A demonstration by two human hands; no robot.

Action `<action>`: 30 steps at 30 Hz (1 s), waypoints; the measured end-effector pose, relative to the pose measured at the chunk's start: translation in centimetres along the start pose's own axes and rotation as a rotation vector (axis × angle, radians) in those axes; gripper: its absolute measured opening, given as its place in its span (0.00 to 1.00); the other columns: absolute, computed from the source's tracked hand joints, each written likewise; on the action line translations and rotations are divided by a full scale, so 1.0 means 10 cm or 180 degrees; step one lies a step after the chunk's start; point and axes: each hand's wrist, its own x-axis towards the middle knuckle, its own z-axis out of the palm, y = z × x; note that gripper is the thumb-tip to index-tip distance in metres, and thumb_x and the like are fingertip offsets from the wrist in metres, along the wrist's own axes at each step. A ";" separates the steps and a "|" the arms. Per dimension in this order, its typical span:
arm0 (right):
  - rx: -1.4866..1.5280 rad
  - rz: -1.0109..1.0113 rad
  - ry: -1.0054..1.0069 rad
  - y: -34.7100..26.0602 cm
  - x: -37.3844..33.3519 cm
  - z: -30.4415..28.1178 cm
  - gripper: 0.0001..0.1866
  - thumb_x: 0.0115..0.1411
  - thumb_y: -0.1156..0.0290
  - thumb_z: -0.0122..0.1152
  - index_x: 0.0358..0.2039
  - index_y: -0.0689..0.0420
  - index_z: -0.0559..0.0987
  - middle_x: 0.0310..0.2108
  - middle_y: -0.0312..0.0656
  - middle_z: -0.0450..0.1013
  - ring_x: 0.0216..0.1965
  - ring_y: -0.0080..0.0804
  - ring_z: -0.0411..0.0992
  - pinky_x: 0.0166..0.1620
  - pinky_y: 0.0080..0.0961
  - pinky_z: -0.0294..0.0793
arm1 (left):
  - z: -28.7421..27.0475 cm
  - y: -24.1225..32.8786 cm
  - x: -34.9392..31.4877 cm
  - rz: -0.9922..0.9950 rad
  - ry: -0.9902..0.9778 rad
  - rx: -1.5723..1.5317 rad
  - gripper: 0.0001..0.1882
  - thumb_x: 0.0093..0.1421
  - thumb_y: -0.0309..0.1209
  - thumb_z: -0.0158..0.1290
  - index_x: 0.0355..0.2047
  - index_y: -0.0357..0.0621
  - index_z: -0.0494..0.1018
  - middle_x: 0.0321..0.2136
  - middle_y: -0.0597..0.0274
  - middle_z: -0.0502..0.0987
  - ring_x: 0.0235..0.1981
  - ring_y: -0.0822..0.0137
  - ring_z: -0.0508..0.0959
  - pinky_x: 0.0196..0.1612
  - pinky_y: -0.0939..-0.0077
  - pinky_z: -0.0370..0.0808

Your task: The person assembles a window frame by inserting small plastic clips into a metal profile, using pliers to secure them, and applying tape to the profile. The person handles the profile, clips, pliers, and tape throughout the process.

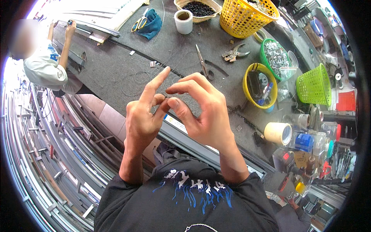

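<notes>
Together, left hand (142,116), right hand (206,105) pinch tiny piece (167,97); pale basket (208,17): black bits (198,8); green bowl (263,58): silvery pieces (276,54).

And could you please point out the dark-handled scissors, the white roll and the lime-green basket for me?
Dark-handled scissors (201,60), head view: on the blades.
White roll (183,26), head view: on its outer side.
Lime-green basket (313,86), head view: on its perforated wall.

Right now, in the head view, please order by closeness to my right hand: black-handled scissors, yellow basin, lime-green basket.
From your right hand:
1. Black-handled scissors: just beyond the knuckles.
2. Yellow basin: on the right.
3. Lime-green basket: farther right, past the basin.
</notes>
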 end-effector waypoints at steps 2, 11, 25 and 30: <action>0.0161 0.0195 -0.0124 0.02 0.00 -0.02 0.09 0.62 0.74 0.71 0.42 0.61 0.84 0.39 0.47 0.80 0.40 0.41 0.81 0.44 0.33 0.79 | 0.02 0.01 0.01 0.0232 -0.0008 0.0064 0.36 0.64 0.22 0.60 0.72 0.46 0.67 0.33 0.40 0.86 0.39 0.49 0.90 0.43 0.70 0.82; 0.1093 0.0658 -0.0184 0.14 -0.03 -0.04 0.05 0.64 0.76 0.69 0.39 0.62 0.84 0.34 0.41 0.80 0.37 0.28 0.78 0.42 0.27 0.77 | 0.02 0.04 -0.01 0.0047 -0.0181 -0.0357 0.26 0.65 0.23 0.62 0.62 0.41 0.71 0.28 0.52 0.87 0.35 0.61 0.90 0.40 0.72 0.81; 0.1097 0.0842 -0.0888 0.09 0.04 -0.19 0.10 0.66 0.70 0.71 0.43 0.63 0.84 0.35 0.37 0.80 0.38 0.21 0.77 0.44 0.22 0.75 | -0.09 -0.14 -0.07 0.0710 -0.0193 0.0327 0.27 0.59 0.33 0.74 0.48 0.42 0.67 0.37 0.54 0.81 0.40 0.63 0.89 0.39 0.69 0.83; 0.0741 0.0583 -0.0880 0.09 0.05 -0.17 0.10 0.64 0.71 0.72 0.39 0.63 0.83 0.31 0.38 0.78 0.34 0.24 0.76 0.41 0.23 0.74 | -0.09 -0.18 -0.07 0.0372 -0.0348 -0.0032 0.27 0.58 0.31 0.74 0.44 0.43 0.65 0.34 0.55 0.81 0.40 0.61 0.89 0.39 0.68 0.84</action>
